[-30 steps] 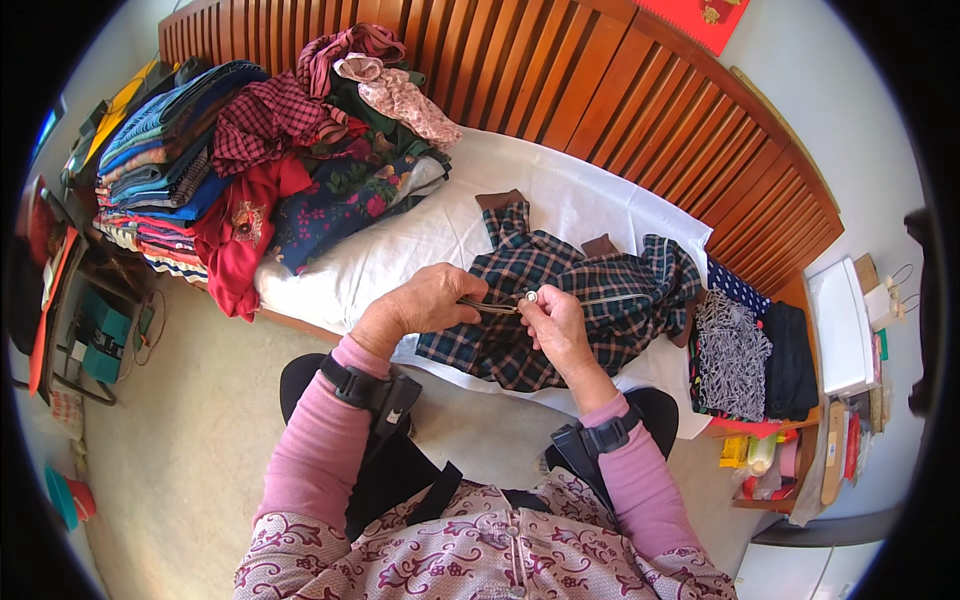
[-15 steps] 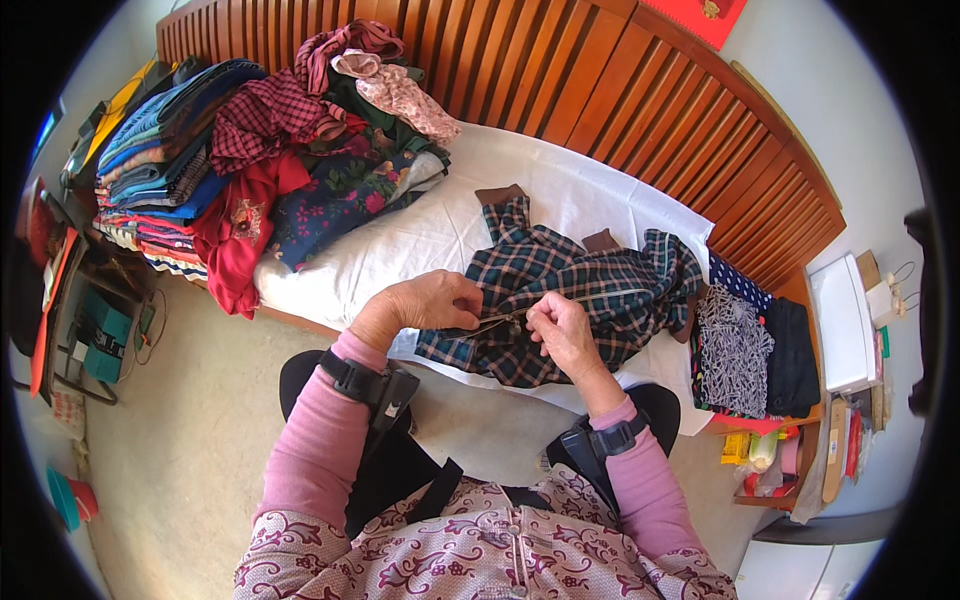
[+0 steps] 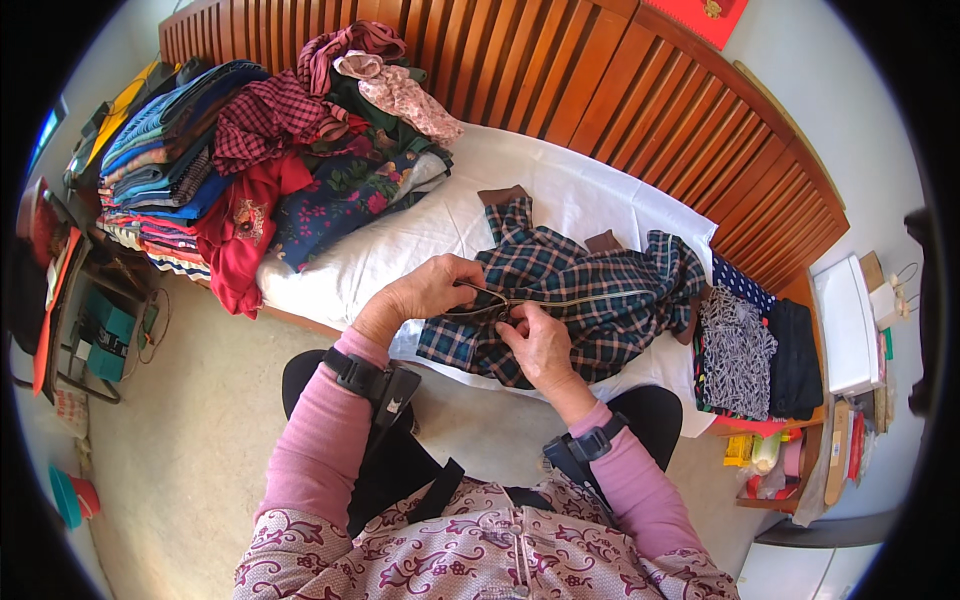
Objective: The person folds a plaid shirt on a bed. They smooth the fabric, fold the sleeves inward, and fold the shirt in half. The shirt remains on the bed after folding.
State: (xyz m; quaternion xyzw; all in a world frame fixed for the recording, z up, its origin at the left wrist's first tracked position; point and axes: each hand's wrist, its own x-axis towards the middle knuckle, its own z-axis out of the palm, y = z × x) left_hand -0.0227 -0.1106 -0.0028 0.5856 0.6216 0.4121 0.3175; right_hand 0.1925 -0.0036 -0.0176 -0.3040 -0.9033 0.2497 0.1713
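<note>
A dark green and blue plaid jacket lies on the white sheet in front of me, its pale zipper running lengthwise across it. Brown trim shows at a sleeve end. My left hand pinches the zipper edge at the jacket's left side and holds it a little raised. Close to it, my right hand has its thumb and fingers closed on the zipper where the two edges meet. The fingertips partly hide the slider.
To the left, a tall stack of folded clothes stands beside a loose heap with a floral navy garment. Folded clothes lie at the right end of the wooden bench. A white box is farther right.
My left hand has risen slightly, lifting the zipper edge. My right hand has moved left and down, toward the left hand, along the zipper.
</note>
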